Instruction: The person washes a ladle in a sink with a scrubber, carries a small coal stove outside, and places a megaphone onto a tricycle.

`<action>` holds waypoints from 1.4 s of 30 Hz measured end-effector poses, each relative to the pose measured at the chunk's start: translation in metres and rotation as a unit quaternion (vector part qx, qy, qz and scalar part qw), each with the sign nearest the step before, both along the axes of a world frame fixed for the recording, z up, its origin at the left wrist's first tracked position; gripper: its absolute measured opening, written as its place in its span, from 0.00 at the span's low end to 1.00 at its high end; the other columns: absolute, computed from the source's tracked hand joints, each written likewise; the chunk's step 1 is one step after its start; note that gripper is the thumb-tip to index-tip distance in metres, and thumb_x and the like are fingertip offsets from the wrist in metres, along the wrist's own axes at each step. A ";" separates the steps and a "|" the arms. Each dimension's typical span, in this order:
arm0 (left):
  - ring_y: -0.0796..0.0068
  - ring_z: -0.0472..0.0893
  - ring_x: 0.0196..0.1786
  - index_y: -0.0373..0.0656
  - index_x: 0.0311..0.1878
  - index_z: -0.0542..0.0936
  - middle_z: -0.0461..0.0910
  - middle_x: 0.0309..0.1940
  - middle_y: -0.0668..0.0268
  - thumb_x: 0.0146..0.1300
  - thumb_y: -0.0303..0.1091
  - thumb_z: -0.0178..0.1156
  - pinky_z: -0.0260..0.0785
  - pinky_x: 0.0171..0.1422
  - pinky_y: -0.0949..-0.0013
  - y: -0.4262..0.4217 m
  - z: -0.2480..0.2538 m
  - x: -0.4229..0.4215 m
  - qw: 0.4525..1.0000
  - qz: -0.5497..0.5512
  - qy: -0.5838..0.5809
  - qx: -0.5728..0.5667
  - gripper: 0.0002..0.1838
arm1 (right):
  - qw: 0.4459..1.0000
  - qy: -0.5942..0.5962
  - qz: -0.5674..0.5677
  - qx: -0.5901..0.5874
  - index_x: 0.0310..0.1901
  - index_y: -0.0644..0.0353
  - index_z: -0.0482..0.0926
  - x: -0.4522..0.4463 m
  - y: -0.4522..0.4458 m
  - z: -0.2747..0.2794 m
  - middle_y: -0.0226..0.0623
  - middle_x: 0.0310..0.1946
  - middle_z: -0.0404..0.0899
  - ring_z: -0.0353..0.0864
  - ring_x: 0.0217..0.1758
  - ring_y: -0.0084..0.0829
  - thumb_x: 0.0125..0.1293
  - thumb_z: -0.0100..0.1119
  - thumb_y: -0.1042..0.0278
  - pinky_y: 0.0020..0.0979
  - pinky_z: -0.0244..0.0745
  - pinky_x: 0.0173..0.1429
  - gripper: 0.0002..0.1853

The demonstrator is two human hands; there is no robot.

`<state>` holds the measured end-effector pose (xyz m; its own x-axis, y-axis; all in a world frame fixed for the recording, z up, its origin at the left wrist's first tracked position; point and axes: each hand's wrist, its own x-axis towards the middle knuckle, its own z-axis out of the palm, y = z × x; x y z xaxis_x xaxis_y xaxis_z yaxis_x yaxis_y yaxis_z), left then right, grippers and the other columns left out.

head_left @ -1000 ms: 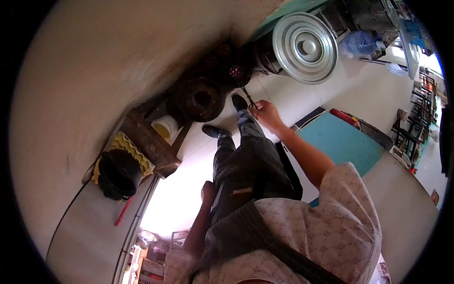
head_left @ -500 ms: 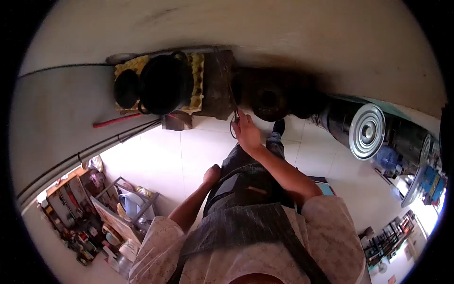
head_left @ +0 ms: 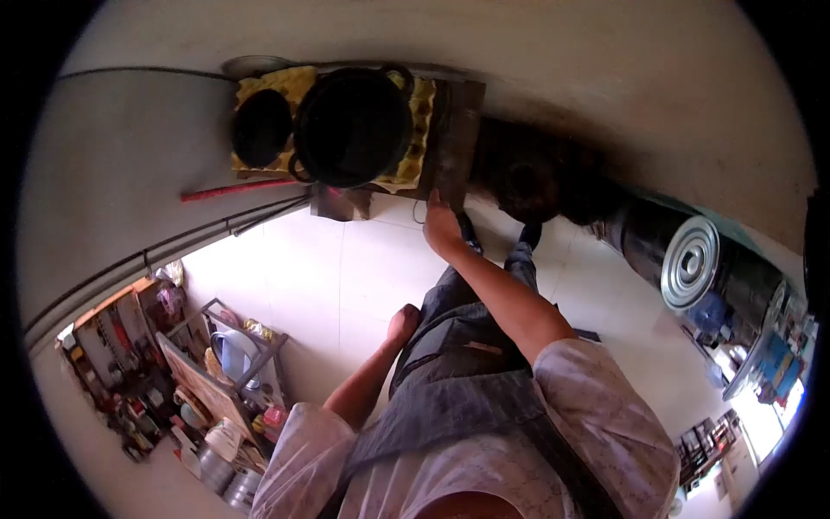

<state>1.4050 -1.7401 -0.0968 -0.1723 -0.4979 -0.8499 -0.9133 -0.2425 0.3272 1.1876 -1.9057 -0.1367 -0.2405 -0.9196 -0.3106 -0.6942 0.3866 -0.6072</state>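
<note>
We see the right hand (head_left: 442,227) at the front edge of the dark table (head_left: 454,143), its fingers closed narrowly around the tongs (head_left: 414,212). Of these tongs we can make out only a thin loop at the left side of the hand, over the pale floor (head_left: 303,277); the other end is lost to us against the dark wood. The left hand (head_left: 403,323) hangs beside the apron (head_left: 471,368), its fingers curled inward; its palm is hidden, so we cannot tell if it holds something. On the table, left of the right hand and apart from it, the big pot (head_left: 353,125) sits on yellow trays (head_left: 421,121), with a smaller black vessel (head_left: 262,128) just beside it; both are so dark that we cannot read their insides. A red stick (head_left: 229,190) points out below them, its right end passing out of our sight near the pot. To the right of the table, the stove (head_left: 529,183) melts into shadow, and its outline is hard to follow. One shoe (head_left: 531,232) shows near it, while the other is partly covered by the right hand and wrist.
</note>
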 end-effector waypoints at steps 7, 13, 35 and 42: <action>0.58 0.82 0.39 0.41 0.37 0.80 0.82 0.35 0.55 0.63 0.34 0.52 0.74 0.44 0.60 -0.074 -0.015 0.041 0.972 0.197 0.080 -0.106 0.10 | 0.995 -0.020 0.090 0.045 0.45 0.63 0.75 -0.055 0.006 0.059 0.53 0.35 0.82 0.83 0.40 0.52 0.63 0.52 0.67 0.48 0.77 0.47 0.12; 0.54 0.80 0.30 0.39 0.34 0.80 0.79 0.26 0.53 0.66 0.36 0.52 0.71 0.35 0.56 -0.283 0.041 0.104 0.847 0.233 0.025 -0.477 0.12 | 0.948 0.052 0.303 0.079 0.34 0.65 0.76 -0.153 0.083 0.049 0.50 0.40 0.78 0.79 0.44 0.52 0.53 0.60 0.67 0.45 0.75 0.48 0.11; 0.52 0.80 0.51 0.47 0.47 0.83 0.82 0.48 0.54 0.56 0.41 0.62 0.73 0.52 0.55 -0.567 0.103 0.098 0.840 0.163 -0.152 -0.495 0.16 | 0.970 -0.010 -0.038 0.242 0.31 0.59 0.81 -0.209 0.238 0.050 0.40 0.25 0.82 0.84 0.30 0.36 0.60 0.56 0.68 0.36 0.78 0.37 0.06; 0.55 0.81 0.42 0.46 0.43 0.82 0.82 0.37 0.57 0.53 0.37 0.66 0.72 0.47 0.60 -0.503 0.220 0.048 0.781 0.038 0.004 -0.623 0.14 | 0.920 -0.163 -0.148 0.324 0.30 0.61 0.77 -0.194 0.186 0.055 0.37 0.22 0.79 0.81 0.20 0.32 0.66 0.52 0.70 0.35 0.76 0.25 0.08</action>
